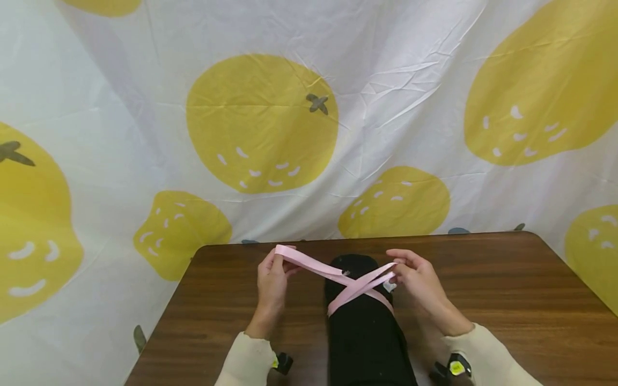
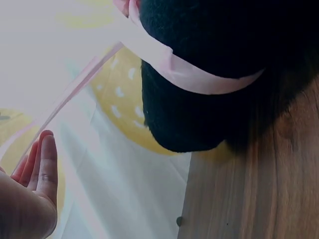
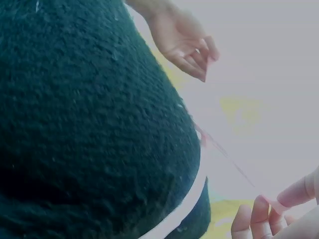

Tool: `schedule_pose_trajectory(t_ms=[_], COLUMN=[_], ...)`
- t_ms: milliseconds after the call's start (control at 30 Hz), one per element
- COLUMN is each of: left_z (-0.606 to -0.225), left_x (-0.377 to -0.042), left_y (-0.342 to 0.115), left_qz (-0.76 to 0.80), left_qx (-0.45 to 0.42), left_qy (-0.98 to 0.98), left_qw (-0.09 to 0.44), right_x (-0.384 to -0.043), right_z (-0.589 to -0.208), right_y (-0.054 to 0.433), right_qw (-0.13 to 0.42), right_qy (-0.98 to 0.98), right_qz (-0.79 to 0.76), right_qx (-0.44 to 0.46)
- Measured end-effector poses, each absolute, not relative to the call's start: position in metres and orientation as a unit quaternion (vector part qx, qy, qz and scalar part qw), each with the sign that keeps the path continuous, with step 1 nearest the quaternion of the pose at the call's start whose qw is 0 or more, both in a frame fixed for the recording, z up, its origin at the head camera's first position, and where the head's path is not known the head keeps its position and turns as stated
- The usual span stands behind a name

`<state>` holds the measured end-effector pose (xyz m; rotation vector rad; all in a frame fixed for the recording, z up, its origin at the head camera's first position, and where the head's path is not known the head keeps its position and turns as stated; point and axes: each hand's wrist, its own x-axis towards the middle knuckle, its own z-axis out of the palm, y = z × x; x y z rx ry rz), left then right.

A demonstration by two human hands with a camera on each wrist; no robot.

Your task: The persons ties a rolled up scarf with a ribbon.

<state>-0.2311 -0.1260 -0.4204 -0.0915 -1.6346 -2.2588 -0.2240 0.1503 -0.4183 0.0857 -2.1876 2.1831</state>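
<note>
A pink ribbon [image 1: 351, 289] goes around a long black fuzzy form [image 1: 364, 343] with a rounded far end, and its two sides cross on top. My left hand [image 1: 271, 284] pinches one side of the ribbon between thumb and fingers, where it folds back, left of the form. On the other side, my right hand [image 1: 425, 284] pinches the other ribbon part with its fingertips. The left wrist view has the ribbon band [image 2: 199, 79] lying against the dark fabric. Seen from the right wrist, a thin ribbon stretch leads to the right fingertips [image 3: 260, 206].
The form lies on a dark wood-grain table [image 1: 507, 300]. A small white tag [image 1: 389, 286] shows beside it near the right fingers. Behind the table's far edge hangs a white cloth [image 1: 159, 150] with yellow fruit prints. Black straps [image 1: 456, 364] sit at both wrists.
</note>
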Motion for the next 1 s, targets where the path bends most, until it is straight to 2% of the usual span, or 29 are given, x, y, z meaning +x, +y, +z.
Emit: schedule_pose_trajectory(t_ms=[367,1000], left_z=[-0.424,-0.428], left_x=[-0.232,-0.23], left_y=[-0.142,-0.161], left_qz=[-0.795,-0.804], left_qx=[0.001,0.051], left_qy=[-0.577,-0.564], left_qw=[0.185,0.18], right_x=[-0.229,-0.233], right_z=[-0.421,-0.428], right_y=[0.175,0.214], right_qw=[0.016,0.074], right_qy=[-0.648,-0.596], right_qz=[0.762,0.799], right_qx=[0.004,-0.027])
